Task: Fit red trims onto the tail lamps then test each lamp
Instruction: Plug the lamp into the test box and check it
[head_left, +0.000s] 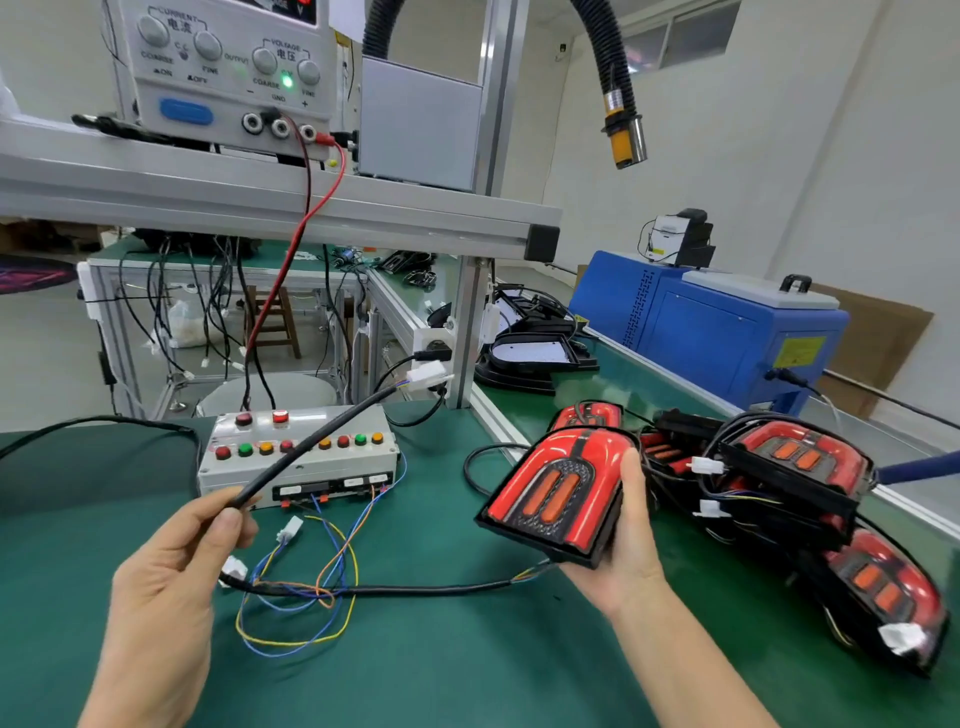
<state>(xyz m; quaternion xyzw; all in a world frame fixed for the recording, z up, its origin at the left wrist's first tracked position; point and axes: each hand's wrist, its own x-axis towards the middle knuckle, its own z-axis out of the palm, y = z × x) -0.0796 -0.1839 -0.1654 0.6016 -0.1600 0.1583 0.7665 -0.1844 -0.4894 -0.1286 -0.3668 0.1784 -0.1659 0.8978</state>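
Green matting covers the table (467, 675) at a workshop station, where a person's two hands work at the bottom of the frame. At lower right, the right hand (631, 540) grips a tail lamp (558, 491) by its edge, holding it tilted just above the table with its red trim and two orange strips facing up. At lower left, the left hand (171, 571) pinches a black cable (311, 447) between thumb and fingers; the cable rises toward the middle of the frame and ends in a white plug (428, 373). Behind it, at centre, sits a grey button box (298, 454) with red, green and orange buttons, and loose coloured wires (311, 587) spill from its front across the matting. More tail lamps (800, 467) lie piled in a tangle of black leads at the right edge. A power supply (223, 67) with a lit green light stands on a shelf at upper left. A blue machine (711, 332) stands beyond the table at right.
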